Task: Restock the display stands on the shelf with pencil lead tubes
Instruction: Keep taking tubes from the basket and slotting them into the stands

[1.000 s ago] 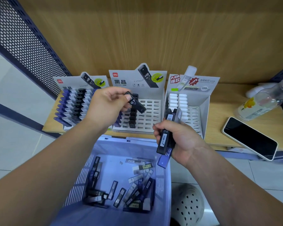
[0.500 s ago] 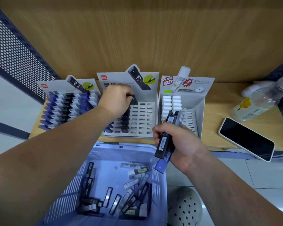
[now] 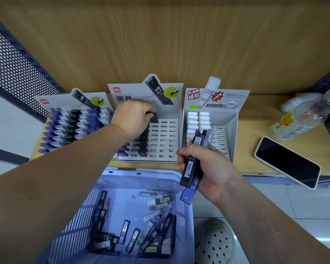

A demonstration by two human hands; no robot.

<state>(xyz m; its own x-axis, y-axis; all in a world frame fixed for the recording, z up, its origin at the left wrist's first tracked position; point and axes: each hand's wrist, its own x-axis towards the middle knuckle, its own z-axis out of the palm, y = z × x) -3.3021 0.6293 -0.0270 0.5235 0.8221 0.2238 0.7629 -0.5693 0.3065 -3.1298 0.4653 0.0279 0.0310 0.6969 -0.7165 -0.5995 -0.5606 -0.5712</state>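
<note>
L hand [image 3: 133, 119] pinches slim black plastic lead tube [image 3: 154, 117] at rear edge of middle white slotted card stand [image 3: 168, 139]; keep it upright, push into slot. R hand [image 3: 212, 168] grips bundle of dark spare tubes [image 3: 193, 162]

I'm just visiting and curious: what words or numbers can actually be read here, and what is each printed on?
"HB 0.7": header cards of the left display stand and middle display stand.
"黑晶": the same two cards, partly covered.
"活动铅芯", "TOP", "100": right display stand.
"HB 0.7": loose tubes in the basket.
Barcode label on the held tubes in the right hand: too small to read.
</note>
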